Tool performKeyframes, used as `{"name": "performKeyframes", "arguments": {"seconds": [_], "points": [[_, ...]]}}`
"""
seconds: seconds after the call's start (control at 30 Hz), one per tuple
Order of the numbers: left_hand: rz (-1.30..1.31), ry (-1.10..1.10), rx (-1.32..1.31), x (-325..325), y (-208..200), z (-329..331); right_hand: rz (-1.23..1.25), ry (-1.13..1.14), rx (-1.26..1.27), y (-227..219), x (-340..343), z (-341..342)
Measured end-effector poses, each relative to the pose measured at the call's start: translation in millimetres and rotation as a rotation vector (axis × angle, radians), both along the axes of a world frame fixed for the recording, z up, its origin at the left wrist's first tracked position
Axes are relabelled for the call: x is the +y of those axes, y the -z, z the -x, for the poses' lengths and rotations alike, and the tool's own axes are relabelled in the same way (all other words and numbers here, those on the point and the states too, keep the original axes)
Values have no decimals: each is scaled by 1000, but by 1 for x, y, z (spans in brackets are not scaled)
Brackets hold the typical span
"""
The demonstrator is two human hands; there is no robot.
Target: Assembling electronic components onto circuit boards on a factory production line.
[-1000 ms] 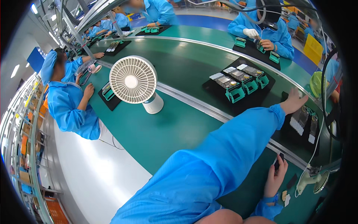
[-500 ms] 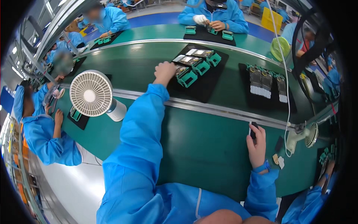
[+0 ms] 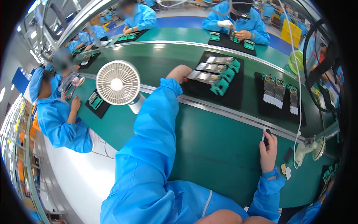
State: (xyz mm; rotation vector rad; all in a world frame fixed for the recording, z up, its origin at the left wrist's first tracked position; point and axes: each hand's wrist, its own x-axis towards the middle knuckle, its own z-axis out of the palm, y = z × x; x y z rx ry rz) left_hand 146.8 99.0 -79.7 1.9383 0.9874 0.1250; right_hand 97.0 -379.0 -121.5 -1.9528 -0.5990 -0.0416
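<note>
My left hand [image 3: 180,72] reaches over the metal rail, fingers curled down at the near end of a flat silver electronic assembly [image 3: 204,77]. Its fingertips are partly hidden. The assembly lies on a black mat [image 3: 223,98] beside similar ones, each with a green fixture [image 3: 220,87] at its right end. On the near bench, my right hand [image 3: 268,156] closes its fingers round a small black block with a pale edge [image 3: 266,136]. Its exact kind is not clear.
A white fan [image 3: 118,83] stands left of my left arm. Another black mat [image 3: 265,108] carries several assemblies at right. Near my right hand lie a dark block [image 3: 288,154] and paper scraps [image 3: 286,171]. A white cable [image 3: 299,112] hangs down. Co-workers sit across and at left.
The whole view has shifted, carrying the scene rightward. The nearest assembly now sits further right on its mat, and more of its silver face shows past my left hand. My right hand keeps its hold.
</note>
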Motion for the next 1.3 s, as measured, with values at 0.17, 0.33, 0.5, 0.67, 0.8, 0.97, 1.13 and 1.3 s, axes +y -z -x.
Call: {"name": "performKeyframes", "arguments": {"seconds": [0.17, 0.33, 0.5, 0.67, 0.8, 0.97, 1.13, 1.3], "points": [[524, 160, -168, -7, 5, 15, -1, -29, -66, 5, 5, -2], [711, 189, -191, -34, 8, 36, 3, -38, 25, -2, 7, 0], [723, 89, -315, -74, 13, 70, -5, -22, 22, 1, -6, -3], [964, 88, -307, -113, 7, 147, -74, -73, 123, -9, 1, 11], [1120, 65, -387, -156, 1, 190, -129, -342, 427, -19, 6, 42], [1221, 68, -385, -191, 8, 231, -367, -562, 795, -16, 10, 69], [1358, 193, -376, -239, 20, 262, -642, -363, 1068, -32, 15, 68], [1356, 438, -44, -251, 26, 283, -589, -290, 982, -25, -9, 73]]}}
